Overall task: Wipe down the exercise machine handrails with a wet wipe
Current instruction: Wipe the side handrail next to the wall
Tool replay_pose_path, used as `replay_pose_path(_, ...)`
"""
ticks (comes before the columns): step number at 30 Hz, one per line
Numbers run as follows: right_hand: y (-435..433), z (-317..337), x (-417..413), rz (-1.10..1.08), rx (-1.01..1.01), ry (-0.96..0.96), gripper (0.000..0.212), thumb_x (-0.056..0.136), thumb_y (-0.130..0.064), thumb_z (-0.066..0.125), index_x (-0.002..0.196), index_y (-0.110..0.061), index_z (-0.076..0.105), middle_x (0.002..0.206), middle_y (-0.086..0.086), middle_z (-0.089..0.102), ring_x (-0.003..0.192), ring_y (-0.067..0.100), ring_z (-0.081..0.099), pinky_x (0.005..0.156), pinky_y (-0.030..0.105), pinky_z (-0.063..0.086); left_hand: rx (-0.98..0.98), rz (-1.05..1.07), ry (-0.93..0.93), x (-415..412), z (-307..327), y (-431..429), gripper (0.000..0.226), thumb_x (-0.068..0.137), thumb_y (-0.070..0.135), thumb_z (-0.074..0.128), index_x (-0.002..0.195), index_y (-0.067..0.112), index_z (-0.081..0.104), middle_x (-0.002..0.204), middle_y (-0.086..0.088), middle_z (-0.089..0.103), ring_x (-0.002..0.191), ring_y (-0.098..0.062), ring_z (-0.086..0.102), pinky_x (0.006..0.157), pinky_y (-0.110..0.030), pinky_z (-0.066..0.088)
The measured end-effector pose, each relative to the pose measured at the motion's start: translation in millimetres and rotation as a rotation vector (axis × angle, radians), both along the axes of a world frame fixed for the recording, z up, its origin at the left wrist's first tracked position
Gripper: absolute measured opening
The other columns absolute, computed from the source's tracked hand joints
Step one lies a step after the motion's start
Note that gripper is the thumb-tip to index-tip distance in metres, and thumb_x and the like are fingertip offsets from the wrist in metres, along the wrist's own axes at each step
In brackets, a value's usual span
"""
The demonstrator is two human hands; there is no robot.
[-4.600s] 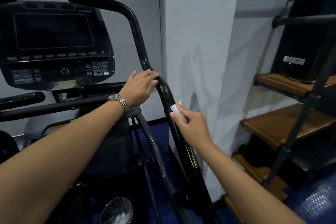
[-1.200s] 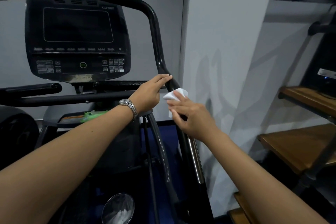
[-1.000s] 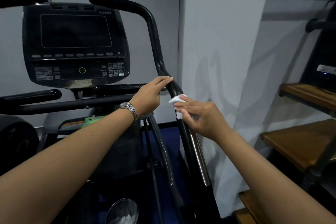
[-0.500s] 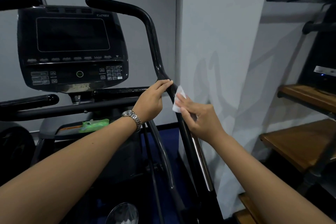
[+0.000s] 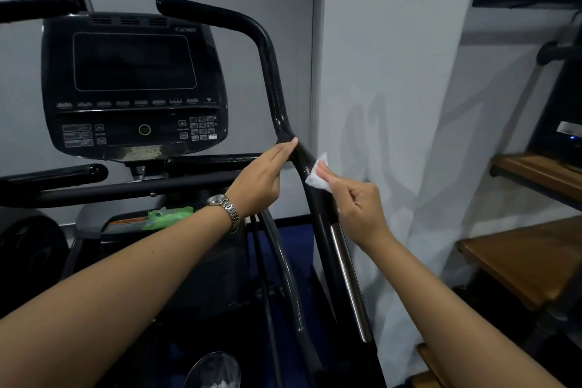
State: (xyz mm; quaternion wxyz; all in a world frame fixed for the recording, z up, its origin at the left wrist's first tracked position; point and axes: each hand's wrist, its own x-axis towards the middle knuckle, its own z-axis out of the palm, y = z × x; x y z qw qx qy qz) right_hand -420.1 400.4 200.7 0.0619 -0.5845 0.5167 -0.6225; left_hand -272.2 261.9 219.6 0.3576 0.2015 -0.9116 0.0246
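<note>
The black right handrail (image 5: 271, 72) curves up from the machine's base to a horizontal grip beside the console. My right hand (image 5: 356, 201) pinches a white wet wipe (image 5: 318, 175) and presses it against the rail's right side, just below the bend. My left hand (image 5: 261, 176), with a metal watch at the wrist, rests on the rail's left side with straight fingers, fingertips at the bend. A silver sensor strip (image 5: 346, 277) runs down the rail below my right hand.
The dark console (image 5: 132, 85) stands at the left, with lower black bars (image 5: 94, 189) crossing under it. A green wipe pack (image 5: 167, 216) lies on the machine's shelf. A white wall corner (image 5: 362, 72) stands close to the rail. Wooden shelves (image 5: 519, 258) are at the right.
My right hand slid the wipe down the rail and back up to just below the bend. My left hand stayed at the bend.
</note>
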Motion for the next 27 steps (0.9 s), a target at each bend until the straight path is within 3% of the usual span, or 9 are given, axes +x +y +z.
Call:
replay_pose_path(3, -11, 15, 4, -0.045, 0.051, 0.016, 0.041, 0.099, -0.029, 0.048, 0.082, -0.004, 0.075, 0.045, -0.014, 0.047, 0.041, 0.009, 0.041, 0.044, 0.030, 0.033, 0.002, 0.027, -0.009, 4, 1, -1, 0.066, 0.086, -0.007, 0.037, 0.148, 0.010, 0.024, 0.146, -0.005, 0.038, 0.126, -0.019, 0.045, 0.101, -0.031, 0.043)
replay_pose_path(6, -12, 16, 6, 0.042, 0.069, -0.011, 0.029, 0.099, -0.019, 0.044, 0.114, -0.020, 0.069, 0.108, -0.023, 0.067, 0.092, 0.024, 0.067, 0.080, 0.045, 0.052, -0.042, 0.051, -0.042, 9, 5, -5, 0.063, 0.087, -0.003, 0.040, 0.147, 0.007, 0.024, 0.145, -0.008, 0.039, 0.126, -0.021, 0.044, 0.105, -0.031, 0.040)
replay_pose_path(9, -4, 3, -6, 0.145, 0.026, -0.012, 0.031, 0.096, -0.017, 0.043, 0.113, -0.019, 0.069, 0.123, -0.007, 0.064, 0.116, 0.014, 0.060, 0.098, 0.044, 0.048, -0.105, 0.077, -0.128, 15, 5, -13, 0.064, 0.086, 0.005, 0.046, 0.147, 0.006, 0.024, 0.144, -0.010, 0.040, 0.124, -0.023, 0.046, 0.105, -0.034, 0.039)
replay_pose_path(12, -9, 16, -12, 0.139, 0.063, -0.045, 0.031, 0.094, -0.030, 0.047, 0.101, -0.017, 0.075, 0.091, 0.001, 0.075, 0.082, 0.027, 0.069, 0.069, 0.046, 0.054, -0.120, 0.107, -0.188, 22, 2, -20, 0.067, 0.085, 0.008, 0.048, 0.147, 0.007, 0.024, 0.143, -0.010, 0.041, 0.121, -0.024, 0.047, 0.103, -0.036, 0.040)
replay_pose_path(14, -20, 28, -6, 0.113, 0.110, 0.007, 0.028, 0.096, -0.033, 0.050, 0.090, -0.030, 0.077, 0.069, -0.003, 0.072, 0.061, 0.026, 0.062, 0.051, 0.037, 0.040, -0.122, 0.123, -0.192, 24, 2, -25, 0.067, 0.084, 0.005, 0.050, 0.147, 0.006, 0.026, 0.142, -0.012, 0.042, 0.123, -0.026, 0.047, 0.104, -0.036, 0.039)
replay_pose_path(16, -29, 30, -3, 0.083, 0.114, 0.211, 0.033, 0.099, -0.027, 0.049, 0.088, -0.046, 0.073, 0.079, -0.005, 0.075, 0.098, 0.008, 0.067, 0.061, 0.027, 0.045, -0.124, 0.143, -0.196, 25, 4, -29, 0.067, 0.084, 0.004, 0.051, 0.147, 0.005, 0.026, 0.143, -0.013, 0.042, 0.127, -0.027, 0.044, 0.108, -0.036, 0.035)
replay_pose_path(18, -25, 29, -8, 0.085, 0.057, 0.429, 0.031, 0.098, -0.026, 0.044, 0.100, -0.029, 0.075, 0.094, -0.003, 0.075, 0.120, -0.001, 0.053, 0.078, 0.017, 0.049, -0.131, 0.155, -0.198, 27, 5, -35, 0.067, 0.085, 0.004, 0.051, 0.147, 0.006, 0.025, 0.144, -0.014, 0.041, 0.132, -0.027, 0.040, 0.110, -0.035, 0.031)
replay_pose_path(21, -19, 29, -25, 0.204, -0.011, 0.435, 0.036, 0.096, -0.022, 0.044, 0.094, -0.006, 0.076, 0.102, 0.000, 0.073, 0.115, 0.006, 0.059, 0.096, 0.025, 0.049, -0.140, 0.154, -0.191, 31, 5, -46, 0.065, 0.088, 0.006, 0.051, 0.147, 0.007, 0.025, 0.144, -0.013, 0.041, 0.133, -0.025, 0.039, 0.110, -0.033, 0.029)
replay_pose_path(27, -41, 47, -21, 0.063, 0.065, 0.445, 0.061, 0.097, -0.051, 0.037, 0.089, -0.006, 0.076, 0.097, 0.011, 0.073, 0.111, 0.016, 0.062, 0.091, 0.034, 0.053, -0.115, 0.166, -0.180, 29, 0, -62, 0.062, 0.089, 0.006, 0.050, 0.147, 0.006, 0.027, 0.144, -0.014, 0.041, 0.133, -0.025, 0.039, 0.110, -0.032, 0.029)
